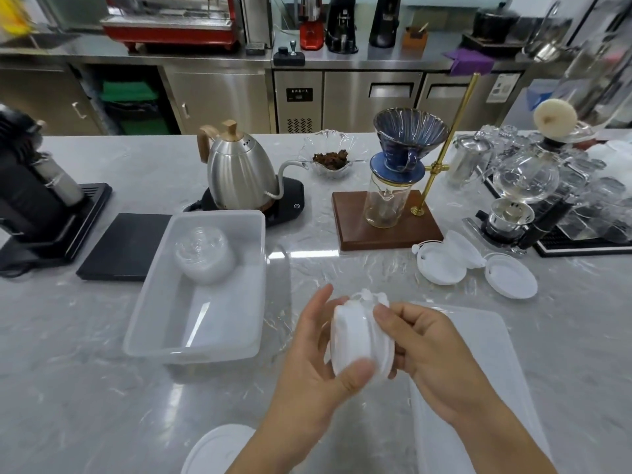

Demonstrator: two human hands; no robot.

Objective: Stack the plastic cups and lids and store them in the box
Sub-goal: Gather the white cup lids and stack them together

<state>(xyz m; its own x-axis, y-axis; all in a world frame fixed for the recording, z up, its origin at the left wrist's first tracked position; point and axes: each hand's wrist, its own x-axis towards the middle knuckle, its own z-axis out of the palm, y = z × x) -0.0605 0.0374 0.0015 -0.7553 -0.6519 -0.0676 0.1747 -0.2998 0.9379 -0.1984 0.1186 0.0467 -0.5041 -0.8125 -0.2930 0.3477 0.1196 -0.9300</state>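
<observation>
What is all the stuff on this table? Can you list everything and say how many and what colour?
box: 1, clear plastic, left of the hands
cups: 1 stack, clear, lying in the box
held lids: 1 small stack, white, between both hands
loose lids: about 3, white, right, before the wooden stand
box lid: 1, clear, under the right hand
kettle: 1, silver, on a black base
scale: 1, black, left of the box
dripper: 1, blue, on the wooden stand
glass dish: 1, clear, brown bits inside
glassware: many, clear, far right
left hand: grips the held lids
right hand: pinches the held lids
</observation>
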